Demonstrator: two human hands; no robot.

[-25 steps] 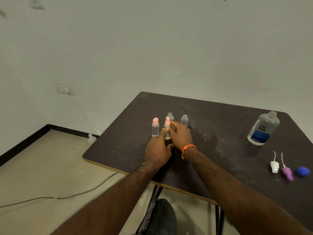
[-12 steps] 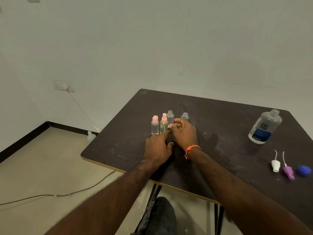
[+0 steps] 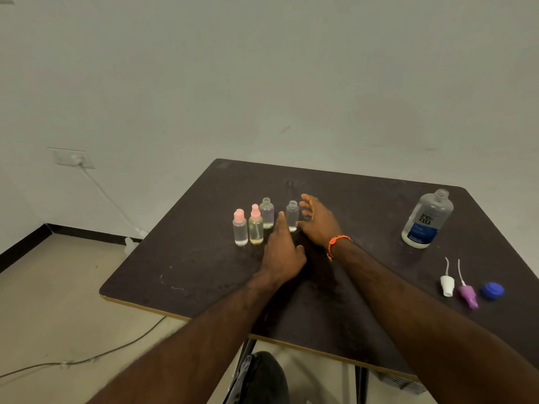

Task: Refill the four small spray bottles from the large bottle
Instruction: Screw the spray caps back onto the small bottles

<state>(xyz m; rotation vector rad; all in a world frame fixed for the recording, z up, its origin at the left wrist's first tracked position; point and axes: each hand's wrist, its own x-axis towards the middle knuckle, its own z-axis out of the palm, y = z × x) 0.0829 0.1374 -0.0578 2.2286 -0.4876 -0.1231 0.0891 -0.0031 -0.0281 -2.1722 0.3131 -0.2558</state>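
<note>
Both hands, the left hand (image 3: 281, 255) and right hand (image 3: 319, 221), hover loose-fingered and empty by the uncapped small bottle (image 3: 292, 215), likely to cap it next.

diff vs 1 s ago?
Both hands let go of the pink-topped bottle, now standing beside the other capped one. The right hand opened and moved right, by an uncapped bottle; the left hand drew back. Large bottle and loose caps unmoved.

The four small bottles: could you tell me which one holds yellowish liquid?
The second small bottle from the left, with a pink spray top. Its contents look pale yellow; the other three look clear.
</note>
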